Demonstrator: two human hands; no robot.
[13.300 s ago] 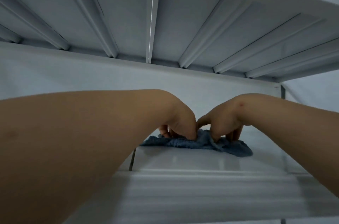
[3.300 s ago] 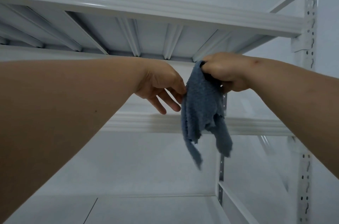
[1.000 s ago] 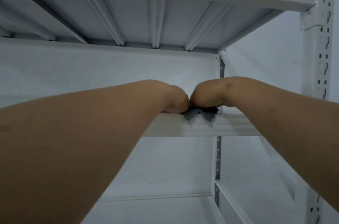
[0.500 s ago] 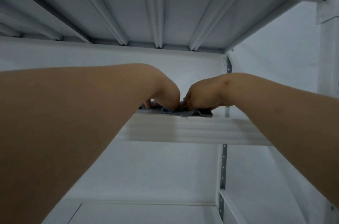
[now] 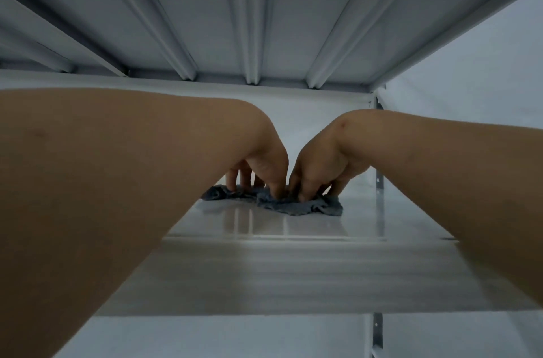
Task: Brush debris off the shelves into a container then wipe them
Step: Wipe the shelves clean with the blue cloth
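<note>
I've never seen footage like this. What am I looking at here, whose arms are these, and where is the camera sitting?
There is no machine here: these are a person's two bare arms, filmed by a wide-angle camera worn on their head, so you see roughly what they see. That is why the forearms look so large at the edges.

The person is reaching into a white metal shelving unit. The flat glossy surface is a shelf, and the ribbed panel overhead is the underside of the shelf above.

On the shelf lies a crumpled blue-grey cloth. The left hand and the right hand are side by side, fingers bent down, pressing into the cloth and bunching it. It looks like the wiping part of cleaning the shelves. No debris or container shows in this picture.
</note>
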